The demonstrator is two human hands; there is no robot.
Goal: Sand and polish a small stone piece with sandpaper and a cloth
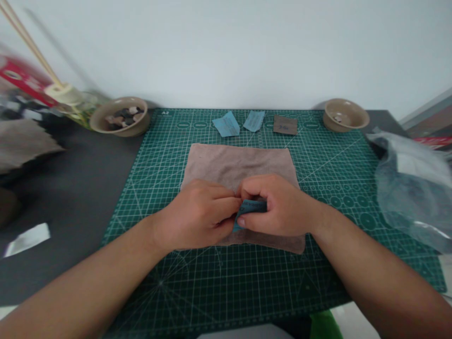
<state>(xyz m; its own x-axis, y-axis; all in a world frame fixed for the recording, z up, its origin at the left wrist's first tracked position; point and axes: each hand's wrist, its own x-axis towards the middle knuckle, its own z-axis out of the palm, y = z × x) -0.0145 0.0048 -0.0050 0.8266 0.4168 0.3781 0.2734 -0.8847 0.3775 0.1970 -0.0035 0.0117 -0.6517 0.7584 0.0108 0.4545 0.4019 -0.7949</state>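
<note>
**Left hand** (196,214): closed, thumb and fingertips pinching one end of a folded blue-green paper strip (251,207).

**Right hand** (280,205): closed over the strip's other end, fingers curled across the top, thumb along the near side. Most of the strip is hidden between the hands, which nearly touch.

**Beneath:** a soft mauve-brown square towel (236,165) lies flat under the hands, on a green gridded cutting mat (353,268).

**Far edge of mat:** two pale blue paper pieces (226,124), side by side, and a small brown printed square (285,125).

**Far corners:** at left, a round tan ceramic bowl (102,120) holding dark and pale pebbles (123,117); at right, a matching bowl (345,114) with a few small items.

**Right of mat:** a crumpled clear plastic bag (406,183).

**Left of mat:** on the dark surface (70,212), a blurred glass jar (83,110) with long wooden sticks (31,47).

**Handling note:** an even pinch close to the fold should keep the strip from slipping.
</note>
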